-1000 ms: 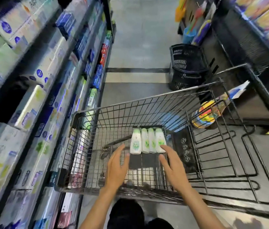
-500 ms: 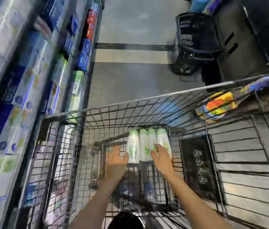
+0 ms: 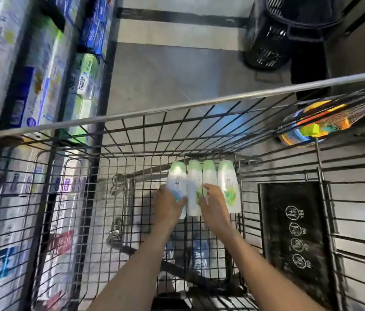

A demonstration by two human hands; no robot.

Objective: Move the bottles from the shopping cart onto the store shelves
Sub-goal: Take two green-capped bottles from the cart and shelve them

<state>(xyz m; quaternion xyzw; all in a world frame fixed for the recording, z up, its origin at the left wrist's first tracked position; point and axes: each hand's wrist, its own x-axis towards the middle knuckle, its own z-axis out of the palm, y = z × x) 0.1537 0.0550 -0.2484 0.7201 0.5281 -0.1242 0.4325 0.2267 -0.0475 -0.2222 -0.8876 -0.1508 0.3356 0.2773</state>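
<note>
— Head view first: what do your hands have?

— Your left hand point(image 3: 168, 207) wraps the leftmost bottle point(image 3: 177, 185), thumb across its front and fingers round its left side. Your right hand point(image 3: 215, 207) lies on the third bottle point(image 3: 209, 176) of the row, fingers bent over its lower half; whether they actually pinch it, I cannot tell.

— And around those grips?

— Between your two hands lies the second bottle point(image 3: 194, 189), untouched. Just right of your right hand is the fourth bottle point(image 3: 228, 185). All four lie side by side, touching, green caps pointing away from you, on the floor of the shopping cart point(image 3: 177, 108).

— Farther out?

— Right of the bottles, a black placard point(image 3: 293, 232) with round pictograms sits against the cart's wire. Well left of your left hand, beyond the cart's side, stand the store shelves point(image 3: 42, 63), blurred, packed with boxes. Ahead on the floor sits a black basket point(image 3: 273, 37).
</note>
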